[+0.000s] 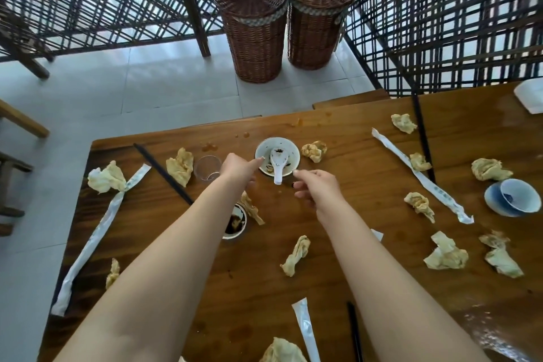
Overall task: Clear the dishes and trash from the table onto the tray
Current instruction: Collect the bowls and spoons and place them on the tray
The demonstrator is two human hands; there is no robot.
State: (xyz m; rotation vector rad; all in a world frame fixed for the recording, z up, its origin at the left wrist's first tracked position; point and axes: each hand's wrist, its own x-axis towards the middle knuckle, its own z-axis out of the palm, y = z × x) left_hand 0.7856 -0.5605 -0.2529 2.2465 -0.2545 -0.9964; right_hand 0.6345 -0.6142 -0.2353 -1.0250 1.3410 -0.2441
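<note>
left hand [239, 169], right hand [317, 189] flank bowl [289, 148] for two-sided lift | i read fingers [257, 161] released, nothing grasped | spoon [277, 170] inside

We read no text; blue print on the paper chopstick sleeve [423, 178] is too small to decipher.

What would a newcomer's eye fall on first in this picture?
Crumpled yellowish paper napkins litter the brown wooden table from edge to edge. Near its far edge, the left hand and right hand reach for a small white ceramic bowl holding a white ceramic spoon. Two tall brown wicker baskets stand on the floor beyond.
</note>
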